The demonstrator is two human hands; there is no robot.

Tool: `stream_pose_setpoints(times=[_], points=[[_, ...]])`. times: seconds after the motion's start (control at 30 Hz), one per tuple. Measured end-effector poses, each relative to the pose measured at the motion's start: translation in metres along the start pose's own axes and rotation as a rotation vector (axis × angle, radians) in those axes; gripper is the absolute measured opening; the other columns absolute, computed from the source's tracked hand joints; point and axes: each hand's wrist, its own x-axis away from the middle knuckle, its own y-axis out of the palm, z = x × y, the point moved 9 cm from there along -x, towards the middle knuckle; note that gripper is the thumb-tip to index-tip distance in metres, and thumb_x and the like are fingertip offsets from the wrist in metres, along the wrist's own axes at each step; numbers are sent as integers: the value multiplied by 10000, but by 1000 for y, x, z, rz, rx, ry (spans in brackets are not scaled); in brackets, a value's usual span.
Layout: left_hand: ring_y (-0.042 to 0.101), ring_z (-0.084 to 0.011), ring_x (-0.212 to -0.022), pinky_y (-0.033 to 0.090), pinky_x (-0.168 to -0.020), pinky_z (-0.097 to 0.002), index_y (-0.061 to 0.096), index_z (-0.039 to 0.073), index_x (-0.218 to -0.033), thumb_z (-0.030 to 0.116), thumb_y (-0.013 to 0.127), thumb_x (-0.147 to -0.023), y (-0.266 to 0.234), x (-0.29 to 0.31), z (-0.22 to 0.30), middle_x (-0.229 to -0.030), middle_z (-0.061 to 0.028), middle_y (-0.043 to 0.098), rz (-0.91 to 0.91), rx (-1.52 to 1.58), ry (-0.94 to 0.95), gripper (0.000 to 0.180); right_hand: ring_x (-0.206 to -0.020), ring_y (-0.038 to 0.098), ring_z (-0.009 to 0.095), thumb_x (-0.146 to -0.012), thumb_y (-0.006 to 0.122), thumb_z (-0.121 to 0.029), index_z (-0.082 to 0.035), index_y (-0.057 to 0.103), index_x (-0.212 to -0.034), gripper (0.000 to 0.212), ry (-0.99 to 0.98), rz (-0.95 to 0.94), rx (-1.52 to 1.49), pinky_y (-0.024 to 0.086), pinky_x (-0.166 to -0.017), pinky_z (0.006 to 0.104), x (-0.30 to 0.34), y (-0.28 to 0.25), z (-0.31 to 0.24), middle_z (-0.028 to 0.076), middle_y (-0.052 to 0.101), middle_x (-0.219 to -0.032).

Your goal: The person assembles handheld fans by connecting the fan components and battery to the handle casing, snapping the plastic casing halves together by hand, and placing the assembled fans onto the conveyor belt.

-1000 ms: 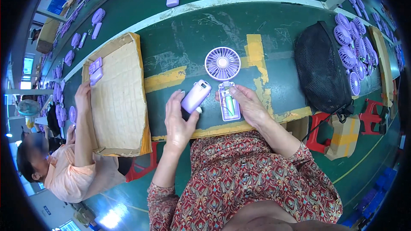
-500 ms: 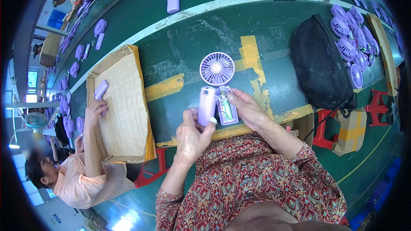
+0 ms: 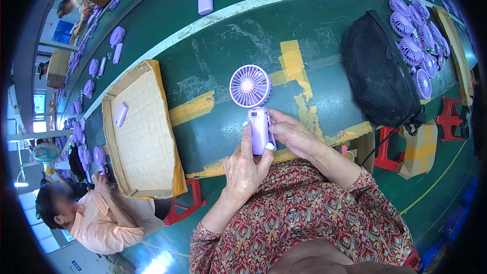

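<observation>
A purple handheld fan [image 3: 249, 86] lies in front of me with its round grille facing up. Over its handle sits a purple handle cover [image 3: 258, 131], which hides the battery and wires beneath. My left hand [image 3: 243, 168] grips this cover along its left side and lower end, thumb near the bottom. From the right, my right hand [image 3: 298, 136] holds the fan's handle, its fingers closed at the edge. Whether the cover is seated fully on the handle, I cannot tell.
A shallow cardboard box [image 3: 144, 137] at left holds one purple handle piece [image 3: 121, 114]. A black mesh bag [image 3: 378, 71] lies right, beside piled purple fans [image 3: 413, 35]. More fans line the far belt [image 3: 152, 23]. A co-worker [image 3: 99, 215] sits at left.
The handle cover has moved right, from beside the open handle to on top of it, covering the battery. The co-worker's hand has left the cardboard box, leaving a handle piece there.
</observation>
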Motion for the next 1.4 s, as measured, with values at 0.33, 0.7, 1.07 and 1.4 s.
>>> stream_pose_setpoints(times=[0.33,0.7,1.07,1.4], points=[[628,-341,-545,500,-478,-415,404,-119,-1240,223,664,-720,0,3,2,-720,-244,622,40,-17,28,675,-1200,430,193,-839,415,-20,13,253,-1382,568,3,-38,34,327,-1030,344,-1,4,-1,121,438,-1291],[620,-343,-527,493,-460,-422,359,-95,-1282,221,670,-727,0,6,2,-700,-228,618,76,-24,56,711,-1145,430,164,-809,401,-24,-1,296,-1369,570,21,-17,3,334,-994,310,-1,5,0,91,442,-1265],[619,-329,-506,492,-451,-413,440,-116,-1223,256,666,-735,3,5,-1,-656,-223,616,20,-16,37,654,-1192,401,179,-814,411,-23,13,235,-1394,606,-34,-65,162,304,-1027,329,0,10,-5,116,424,-1292],[614,-313,-490,485,-438,-427,390,-128,-1252,275,675,-732,5,5,1,-634,-206,613,29,-19,119,716,-1135,445,150,-939,478,-179,2,334,-1348,470,-98,104,291,363,-977,298,1,8,-5,83,476,-1240]])
